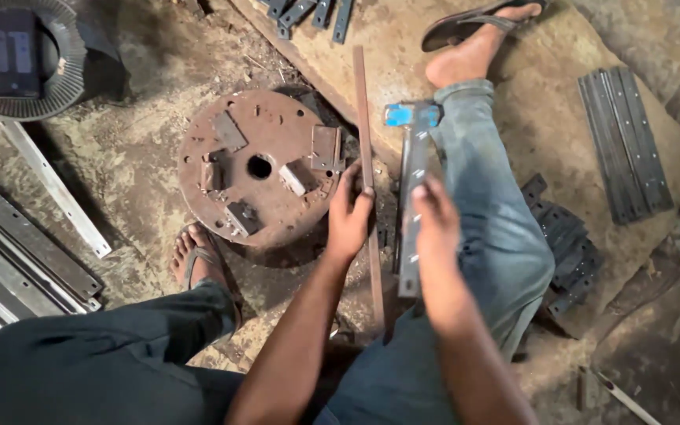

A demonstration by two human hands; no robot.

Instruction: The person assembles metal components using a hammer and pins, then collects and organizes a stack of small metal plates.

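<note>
My left hand (349, 216) grips a long rusty flat metal bar (363, 110) that runs from the floor near my lap up past a round rusty steel disc (257, 167). My right hand (433, 211) holds a hammer (412, 169) by its metal handle; its blue-taped head (411, 115) rests just right of the bar, near my right knee. The disc has a centre hole and several small metal blocks on its face. The bar lies along the disc's right edge.
My feet in sandals (198, 256) (474, 31) rest on the dirt floor. Stacks of dark flat metal strips lie at right (623, 142) and beside my leg (564, 244). Long steel sections (17, 244) lie at left. A phone rests on a ribbed ring (21, 55) at top left.
</note>
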